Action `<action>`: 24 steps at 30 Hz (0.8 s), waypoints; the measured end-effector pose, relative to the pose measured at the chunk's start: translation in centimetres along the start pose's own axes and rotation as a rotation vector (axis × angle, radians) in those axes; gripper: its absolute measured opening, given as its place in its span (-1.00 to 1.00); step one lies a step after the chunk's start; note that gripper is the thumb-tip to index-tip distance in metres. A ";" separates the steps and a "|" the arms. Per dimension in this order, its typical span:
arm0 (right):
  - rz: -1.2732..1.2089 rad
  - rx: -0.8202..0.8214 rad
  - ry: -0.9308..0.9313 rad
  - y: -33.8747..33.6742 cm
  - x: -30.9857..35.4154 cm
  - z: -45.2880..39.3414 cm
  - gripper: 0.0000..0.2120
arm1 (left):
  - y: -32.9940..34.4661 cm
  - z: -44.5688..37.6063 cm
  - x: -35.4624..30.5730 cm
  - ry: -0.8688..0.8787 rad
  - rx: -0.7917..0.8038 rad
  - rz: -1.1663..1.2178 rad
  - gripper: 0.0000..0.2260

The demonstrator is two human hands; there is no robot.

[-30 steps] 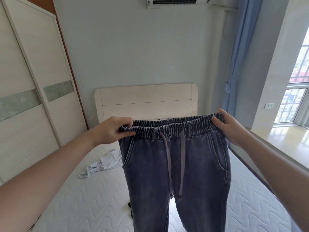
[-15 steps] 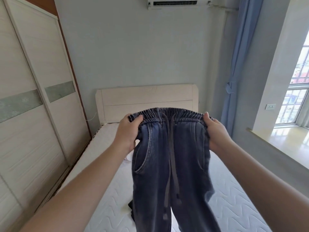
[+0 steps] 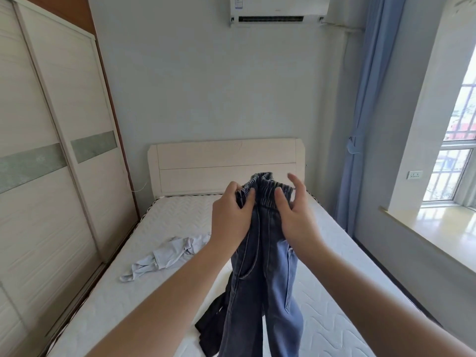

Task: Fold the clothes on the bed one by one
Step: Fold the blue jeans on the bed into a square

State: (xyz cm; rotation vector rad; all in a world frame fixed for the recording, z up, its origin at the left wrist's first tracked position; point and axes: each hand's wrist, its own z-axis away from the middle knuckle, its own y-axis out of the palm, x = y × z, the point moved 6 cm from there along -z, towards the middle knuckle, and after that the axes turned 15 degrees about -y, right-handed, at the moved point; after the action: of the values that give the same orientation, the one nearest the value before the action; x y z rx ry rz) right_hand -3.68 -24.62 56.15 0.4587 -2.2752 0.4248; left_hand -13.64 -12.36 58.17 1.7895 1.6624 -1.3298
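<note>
I hold a pair of dark blue jeans [image 3: 262, 284] up over the bed [image 3: 334, 331], doubled lengthwise so the two legs hang side by side. My left hand [image 3: 230, 217] grips the gathered elastic waistband from the left. My right hand [image 3: 293, 215] pinches the waistband's right side with the thumb, its fingers spread behind the cloth. A crumpled pale grey garment [image 3: 164, 256] lies on the mattress to the left. A black garment [image 3: 212, 328] lies on the mattress behind the hanging legs, mostly hidden.
A wardrobe with sliding doors [image 3: 46, 176] runs along the bed's left side. The cream headboard [image 3: 226, 163] stands against the far wall. On the right are a blue curtain [image 3: 360, 124] and a window sill [image 3: 438, 228].
My hands have come together, bringing the two ends of the waistband against each other, so the jeans went from spread wide to doubled lengthwise. The camera view tilted down toward the bed.
</note>
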 end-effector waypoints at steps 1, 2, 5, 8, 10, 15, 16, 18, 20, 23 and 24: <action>-0.075 0.038 0.026 0.4 -0.2 0.3 -0.62 | 0.1 0.0 0.2 -0.020 0.007 0.012 -0.74; -0.173 0.075 0.049 0.9 -0.3 0.6 -0.61 | 0.2 0.0 0.5 -0.045 0.017 0.026 -0.71; -0.451 0.212 0.091 2.4 -0.7 1.5 -0.48 | 0.6 0.0 1.2 -0.140 0.081 0.140 -0.57; -0.541 0.282 0.121 2.8 -1.5 1.9 -0.46 | 0.7 -0.2 1.5 -0.178 0.153 0.183 -0.40; -0.522 0.317 0.119 2.9 -1.9 1.8 -0.48 | 0.7 -0.6 1.8 -0.176 0.190 0.176 -0.32; -0.387 0.349 0.103 3.1 -2.6 1.3 -0.52 | 1.0 -1.0 3.0 -0.185 0.246 0.115 -0.42; -0.400 0.355 0.108 3.2 -2.9 1.1 -0.50 | 0.9 -1.1 3.4 -0.189 0.241 0.108 -0.49; -0.450 0.384 0.104 3.1 -3.4 0.8 -0.50 | 0.6 -1.4 4.2 -0.168 0.242 0.104 -0.66; -0.481 0.369 0.106 2.4 -4.0 0.4 -0.52 | 0.2 -1.8 4.9 -0.149 0.279 0.113 -0.77; -0.303 0.167 0.069 0.2 -5.0 -0.8 -0.69 | -0.4 -1.6 4.9 -0.109 0.360 0.154 -0.79; -0.249 0.112 0.074 -0.3 -5.7 -1.0 -0.73 | -0.7 -1.4 4.6 -0.095 0.387 0.177 -0.79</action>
State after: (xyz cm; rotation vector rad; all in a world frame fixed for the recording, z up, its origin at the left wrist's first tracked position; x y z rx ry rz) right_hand 0.71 -23.34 52.64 0.7612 -2.0969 0.4357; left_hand -14.33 -8.47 55.39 1.9898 1.2248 -1.7104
